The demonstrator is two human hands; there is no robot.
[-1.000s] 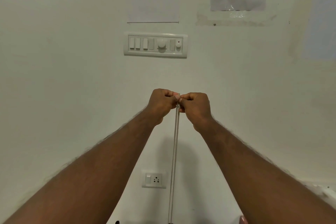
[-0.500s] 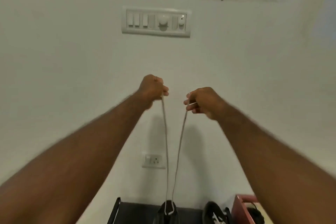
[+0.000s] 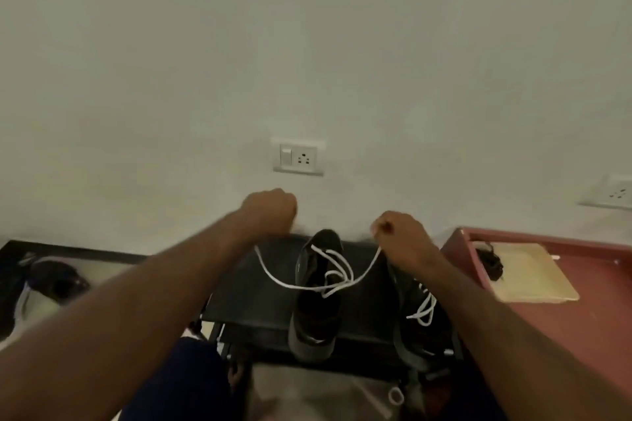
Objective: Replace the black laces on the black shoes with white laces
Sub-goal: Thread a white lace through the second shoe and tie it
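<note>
1. Left hand [image 3: 270, 212] is fisted round one lace end; right hand [image 3: 400, 236] pinches the other.
2. Lace [image 3: 273, 276] sags from both hands to the shoe [image 3: 314, 318], which is on the stand [image 3: 253, 287].
3. Risk: an uneven pull leaves one end short or drags it out of an eyelet.
4. Risk: a hard tug tips the shoe off the stand or into the second shoe [image 3: 410, 338] beside it.
5. Risk: the slack crossings twist.

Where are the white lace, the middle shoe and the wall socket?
white lace [image 3: 273, 277], head view, on its slack left strand.
middle shoe [image 3: 313, 325], head view, on the dark upper nearer the camera.
wall socket [image 3: 298, 156], head view, on the middle of its white plate.
</note>
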